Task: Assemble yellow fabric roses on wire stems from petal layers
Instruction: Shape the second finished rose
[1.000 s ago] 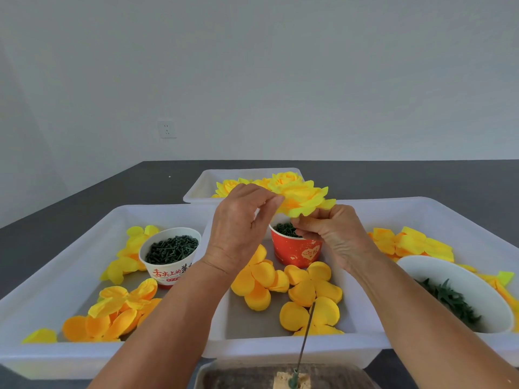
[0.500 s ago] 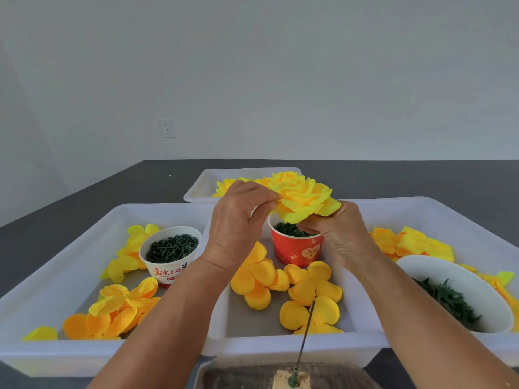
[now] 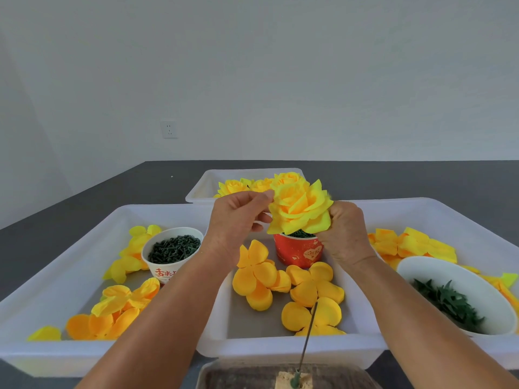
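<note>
Two hands (image 3: 238, 220) (image 3: 344, 231) around ruffled fabric rose (image 3: 299, 210)

The yellow rose (image 3: 300, 209) above the red cup (image 3: 299, 252) looks like soft matt fabric with crisp cut edges, and the loose orange petal layers (image 3: 257, 275) just in front of that cup have the same dull, cloth-like surface. The red cup looks like printed paper with a slight sheen, while the white trays (image 3: 283, 350) around it are smooth, semi-glossy plastic. Nearer than the cup, a thin wire stem (image 3: 308, 335) looks like dull metal, standing in a rough, crumbly tan block (image 3: 283, 382).
</note>
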